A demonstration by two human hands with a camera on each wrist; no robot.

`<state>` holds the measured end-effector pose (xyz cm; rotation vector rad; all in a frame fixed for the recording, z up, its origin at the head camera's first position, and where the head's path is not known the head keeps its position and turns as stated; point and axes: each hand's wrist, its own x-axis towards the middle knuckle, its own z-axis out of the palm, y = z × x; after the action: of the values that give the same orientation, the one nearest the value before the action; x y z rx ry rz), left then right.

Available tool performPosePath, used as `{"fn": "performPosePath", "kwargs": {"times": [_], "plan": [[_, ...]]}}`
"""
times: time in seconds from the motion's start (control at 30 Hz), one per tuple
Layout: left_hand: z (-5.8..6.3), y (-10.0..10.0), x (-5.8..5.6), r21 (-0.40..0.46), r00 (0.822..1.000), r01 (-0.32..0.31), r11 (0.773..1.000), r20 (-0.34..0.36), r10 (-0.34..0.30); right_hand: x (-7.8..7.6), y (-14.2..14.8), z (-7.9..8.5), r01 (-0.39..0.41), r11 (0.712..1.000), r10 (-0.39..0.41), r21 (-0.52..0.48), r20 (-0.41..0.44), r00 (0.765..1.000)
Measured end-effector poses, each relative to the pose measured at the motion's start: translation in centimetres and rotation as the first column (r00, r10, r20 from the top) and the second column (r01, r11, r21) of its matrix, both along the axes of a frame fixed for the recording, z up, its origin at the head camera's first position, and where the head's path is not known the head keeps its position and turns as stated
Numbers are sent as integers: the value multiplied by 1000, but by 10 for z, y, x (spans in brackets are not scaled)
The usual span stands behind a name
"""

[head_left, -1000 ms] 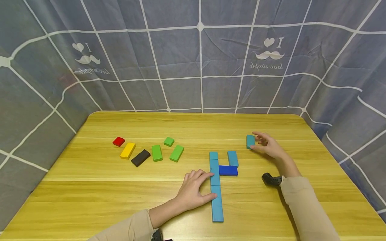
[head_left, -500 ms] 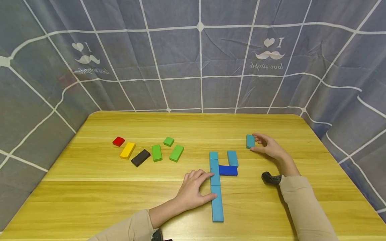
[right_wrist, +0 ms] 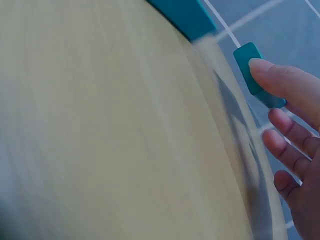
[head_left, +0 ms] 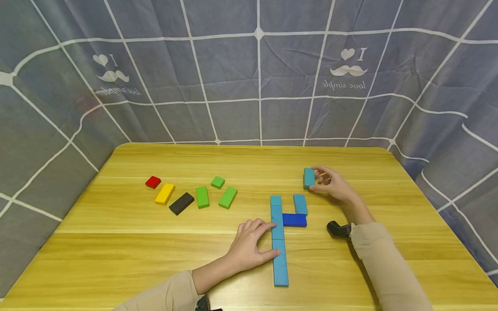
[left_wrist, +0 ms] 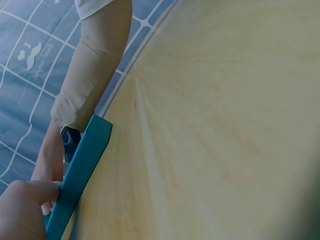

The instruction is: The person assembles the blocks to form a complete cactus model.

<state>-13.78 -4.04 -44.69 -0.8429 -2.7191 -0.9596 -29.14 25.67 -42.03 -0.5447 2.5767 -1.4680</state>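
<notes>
My right hand [head_left: 335, 186] pinches a teal block [head_left: 308, 178] between thumb and fingers, beyond the other blue pieces. In the right wrist view the thumb lies across one face of this block [right_wrist: 247, 67]. My left hand [head_left: 249, 246] reaches over the table from the left. Its thumb and index fingertip rest on the column of light blue blocks [head_left: 280, 268], laid end to end. A dark blue block [head_left: 294, 220] lies crosswise against the column's right side. Another light blue block [head_left: 300, 204] lies lengthwise at its far right end. The left wrist view shows the column's edge [left_wrist: 82, 172] beside the thumb.
To the left on the wooden table [head_left: 136, 259] lie a red block [head_left: 153, 182], a yellow block [head_left: 165, 194], a black block [head_left: 181, 204] and several green blocks [head_left: 202, 197]. A grey curtain [head_left: 233, 77] with white lines hangs behind the table.
My right hand has taken the teal block between its fingers and carried it a short way left. My left hand and the other blocks have stayed put.
</notes>
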Motion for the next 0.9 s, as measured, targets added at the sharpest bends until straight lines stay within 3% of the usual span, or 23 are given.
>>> {"fn": "performPosePath", "kwargs": {"times": [0.27, 0.43, 0.9], "plan": [[0, 0, 0, -8, 1000, 3, 1000, 9, -3, 0, -26, 2, -117, 993, 117, -17, 3, 993], [1, 0, 0, -14, 1000, 4, 1000, 11, -3, -8, -25, -9, -143, 990, 143, -7, 20, 989], [1, 0, 0, -3, 1000, 3, 1000, 3, -3, -8, -25, -10, -159, 987, 158, 15, 41, 987]]}}
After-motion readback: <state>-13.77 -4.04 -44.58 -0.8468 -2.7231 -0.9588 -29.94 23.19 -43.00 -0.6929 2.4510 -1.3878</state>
